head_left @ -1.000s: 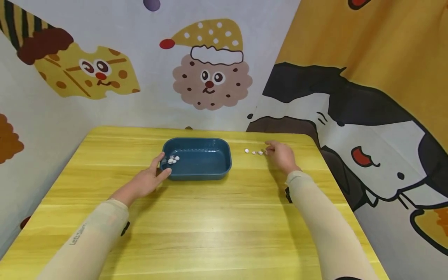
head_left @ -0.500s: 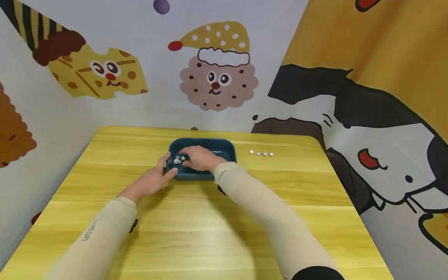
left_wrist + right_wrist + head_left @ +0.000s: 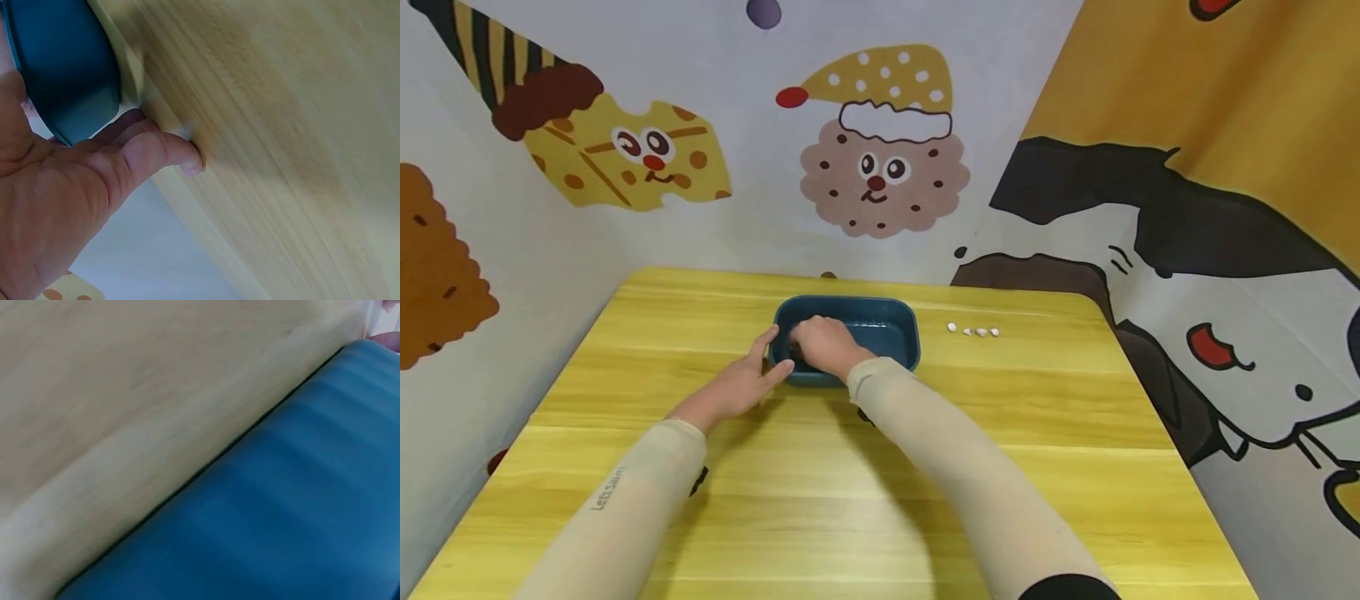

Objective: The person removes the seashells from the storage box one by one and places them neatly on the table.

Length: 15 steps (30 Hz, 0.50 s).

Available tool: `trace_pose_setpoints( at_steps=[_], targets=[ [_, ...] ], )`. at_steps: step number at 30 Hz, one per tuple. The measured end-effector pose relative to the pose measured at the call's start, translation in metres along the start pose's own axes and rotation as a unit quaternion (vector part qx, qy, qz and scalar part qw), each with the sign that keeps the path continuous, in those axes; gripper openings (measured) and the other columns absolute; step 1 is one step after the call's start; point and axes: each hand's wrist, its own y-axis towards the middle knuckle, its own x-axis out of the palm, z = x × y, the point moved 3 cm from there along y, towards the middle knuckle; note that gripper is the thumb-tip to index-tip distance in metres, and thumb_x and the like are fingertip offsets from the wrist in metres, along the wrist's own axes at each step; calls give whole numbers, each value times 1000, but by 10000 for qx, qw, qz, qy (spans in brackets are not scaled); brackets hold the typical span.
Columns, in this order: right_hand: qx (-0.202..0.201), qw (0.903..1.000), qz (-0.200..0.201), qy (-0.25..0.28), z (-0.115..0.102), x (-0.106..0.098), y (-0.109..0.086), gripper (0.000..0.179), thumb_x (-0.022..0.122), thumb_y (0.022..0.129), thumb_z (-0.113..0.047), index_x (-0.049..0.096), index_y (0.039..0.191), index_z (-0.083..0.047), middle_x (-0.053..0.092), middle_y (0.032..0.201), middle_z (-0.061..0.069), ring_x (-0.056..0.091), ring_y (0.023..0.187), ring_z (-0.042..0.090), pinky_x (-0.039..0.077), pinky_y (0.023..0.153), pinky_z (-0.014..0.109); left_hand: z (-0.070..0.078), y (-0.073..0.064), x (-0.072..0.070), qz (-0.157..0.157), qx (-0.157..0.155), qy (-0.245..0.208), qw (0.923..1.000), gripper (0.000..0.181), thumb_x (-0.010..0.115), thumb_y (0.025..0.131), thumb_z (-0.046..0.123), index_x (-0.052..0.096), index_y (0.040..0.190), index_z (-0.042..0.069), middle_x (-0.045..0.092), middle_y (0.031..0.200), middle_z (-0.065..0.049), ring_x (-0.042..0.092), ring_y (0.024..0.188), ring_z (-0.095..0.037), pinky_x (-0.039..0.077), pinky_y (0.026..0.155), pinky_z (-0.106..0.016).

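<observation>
A dark blue rectangular tray (image 3: 887,337) sits on the table. My left hand (image 3: 741,385) is at its left end, thumb near the front corner and fingers along the side; the left wrist view shows this hand (image 3: 62,181) beside the tray wall (image 3: 69,56). Inside the tray's left part, my right hand (image 3: 827,346) reaches down with fingers bent. Its fingertips and the small whitish pieces there are hidden, and I cannot tell whether it holds one. The right wrist view shows the tray's side (image 3: 281,500), not the fingers. Several small whitish pebble-like pieces (image 3: 981,332) lie right of the tray.
The yellow wood-grain table (image 3: 820,500) ends at the back against a cloth backdrop (image 3: 700,233) printed with cartoon figures. A printed curtain (image 3: 1240,350) hangs along the right side. My right forearm (image 3: 955,467) crosses over the table in front of the tray.
My right hand has moved left from the row of whitish pieces into the tray and now reaches lower, covering the pieces there. The left hand stays at the tray's end. The head view has shifted slightly.
</observation>
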Motion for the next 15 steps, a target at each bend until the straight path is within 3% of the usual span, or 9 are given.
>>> trace_pose_setpoints(
  at_steps=[7, 12, 15],
  targets=[
    [-30, 9998, 174, -2, -3, 5, 3, 19, 53, 103, -27, 71, 98, -22, 68, 84, -9, 63, 73, 5, 55, 72, 26, -2, -1, 3, -30, -53, 111, 9999, 88, 27, 96, 73, -19, 157, 29, 69, 78, -11, 64, 65, -23, 47, 83, -42],
    [28, 9993, 251, 275, -2, 7, 8, 14, 57, 102, -27, 69, 97, -22, 69, 87, -8, 65, 78, 7, 56, 76, 29, 1, 0, 2, 18, -23, 92, 10000, 82, 29, 101, 65, -19, 157, 29, 68, 79, -12, 62, 64, -24, 46, 79, -40],
    [59, 9990, 292, 338, 0, 5, 11, 12, 59, 100, -27, 70, 102, -22, 71, 95, -7, 67, 85, 9, 57, 80, 30, 3, 1, -1, 33, 27, 81, 10000, 82, 30, 101, 64, -19, 157, 28, 71, 93, -16, 65, 70, -24, 47, 83, -44]
  ],
)
